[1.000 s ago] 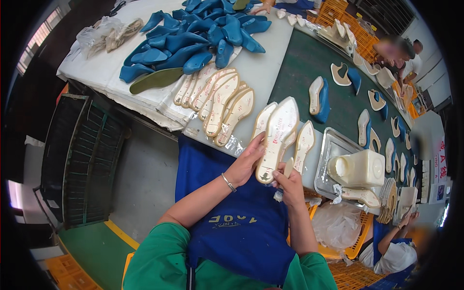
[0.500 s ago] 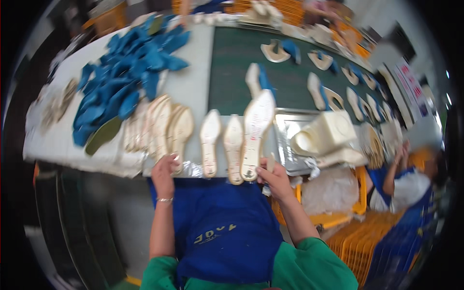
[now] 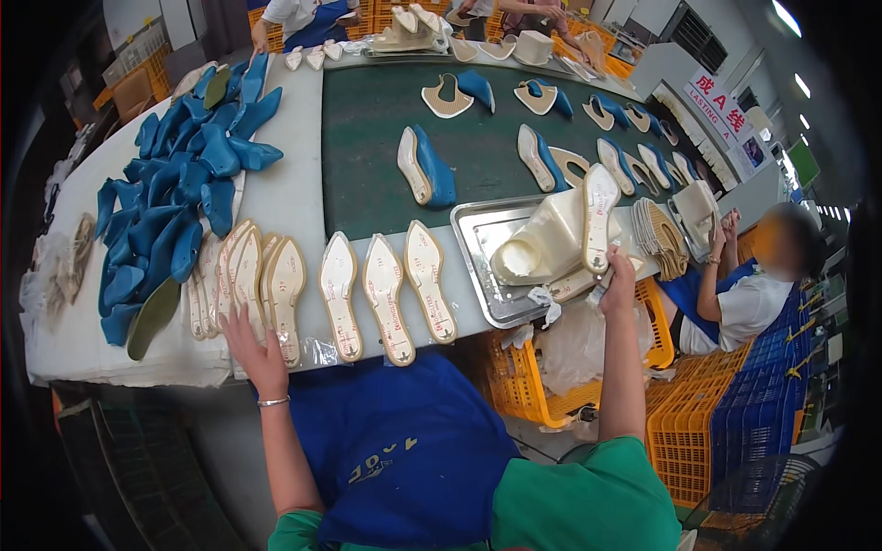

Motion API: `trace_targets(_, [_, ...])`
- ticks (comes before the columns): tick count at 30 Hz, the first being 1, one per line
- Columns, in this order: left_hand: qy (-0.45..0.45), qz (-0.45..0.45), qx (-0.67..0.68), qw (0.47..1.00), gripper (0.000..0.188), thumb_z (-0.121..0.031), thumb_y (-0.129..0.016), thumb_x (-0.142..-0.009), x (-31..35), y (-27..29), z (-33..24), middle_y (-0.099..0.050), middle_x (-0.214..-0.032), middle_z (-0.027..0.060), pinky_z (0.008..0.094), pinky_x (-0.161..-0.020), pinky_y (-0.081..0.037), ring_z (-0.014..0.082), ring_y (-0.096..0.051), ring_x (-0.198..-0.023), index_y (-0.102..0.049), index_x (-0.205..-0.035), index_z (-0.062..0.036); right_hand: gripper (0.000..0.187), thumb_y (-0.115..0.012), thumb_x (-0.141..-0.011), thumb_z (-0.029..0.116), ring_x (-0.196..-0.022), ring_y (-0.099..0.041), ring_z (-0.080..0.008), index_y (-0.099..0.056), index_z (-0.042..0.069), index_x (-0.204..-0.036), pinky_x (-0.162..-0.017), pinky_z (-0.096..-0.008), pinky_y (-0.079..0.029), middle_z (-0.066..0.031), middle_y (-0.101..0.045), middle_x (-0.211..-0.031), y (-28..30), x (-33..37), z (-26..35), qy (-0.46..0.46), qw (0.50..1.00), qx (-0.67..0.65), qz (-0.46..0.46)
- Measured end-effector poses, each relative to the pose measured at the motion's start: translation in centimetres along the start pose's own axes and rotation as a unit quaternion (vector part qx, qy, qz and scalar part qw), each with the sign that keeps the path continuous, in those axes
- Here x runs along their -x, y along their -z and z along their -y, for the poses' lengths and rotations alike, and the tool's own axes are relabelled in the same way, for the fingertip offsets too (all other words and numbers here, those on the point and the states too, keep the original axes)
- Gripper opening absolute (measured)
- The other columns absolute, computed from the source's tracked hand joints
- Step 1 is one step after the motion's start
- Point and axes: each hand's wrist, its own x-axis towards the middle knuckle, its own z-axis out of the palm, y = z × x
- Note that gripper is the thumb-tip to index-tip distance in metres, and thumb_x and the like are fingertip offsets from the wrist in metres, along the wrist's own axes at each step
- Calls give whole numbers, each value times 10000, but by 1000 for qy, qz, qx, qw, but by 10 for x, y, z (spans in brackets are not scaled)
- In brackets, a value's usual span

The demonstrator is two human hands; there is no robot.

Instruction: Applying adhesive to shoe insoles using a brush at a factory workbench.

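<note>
And here my right hand [image 3: 619, 283] is pinching the lower end of a white, tan-edged, sole-shaped insole [image 3: 599, 211], right of centre, my left hand [image 3: 257, 356] splayed, fingers at stacked tan-edged insoles [image 3: 246, 275], lower left, three matching white insoles [image 3: 383, 294] between on the white surface [image 3: 308, 344]

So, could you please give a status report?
Left grip open at the insole stack. Right grip holding one insole. Three insoles lie side by side. Possible obstacle: white container, close by.

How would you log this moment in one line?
left hand: at insole pile; right hand: holding one insole; three insoles: side by side
</note>
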Motion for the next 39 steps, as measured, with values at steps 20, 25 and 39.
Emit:
trace_targets(20, [168,6,-70,983,545,-246,-648,-881,-16,-10,65,-676,-909,141,385,-778,-505,276,-649,-851,-504,-1338,14,289,-468,-982,317,-576,-527,-137,-594,59,-948,-523,-255,-416,-68,-622,-759,48,48,-50,-80,982,-170,28])
trace_targets(25, [205,42,-33,977,503,-295,-663,-861,-31,-10,55,-640,-817,112,402,-730,-486,274,-617,-792,-584,-1259,2,325,-416,-1018,303,-647,-531,-127,-588,39,-938,-637,-268,-451,-29,-563,-722,-14,88,-40,-2,999,35,21])
trace_targets(39, [271,24,671,689,426,-95,-455,-1010,-30,14,26,-547,-1326,185,369,-976,-528,276,-609,-1146,-374,-1419,-8,193,-571,-937,198,-637,-649,-235,-627,14,-942,-624,-355,-487,-156,-632,-690,-94,32,-76,210,912,348,62])
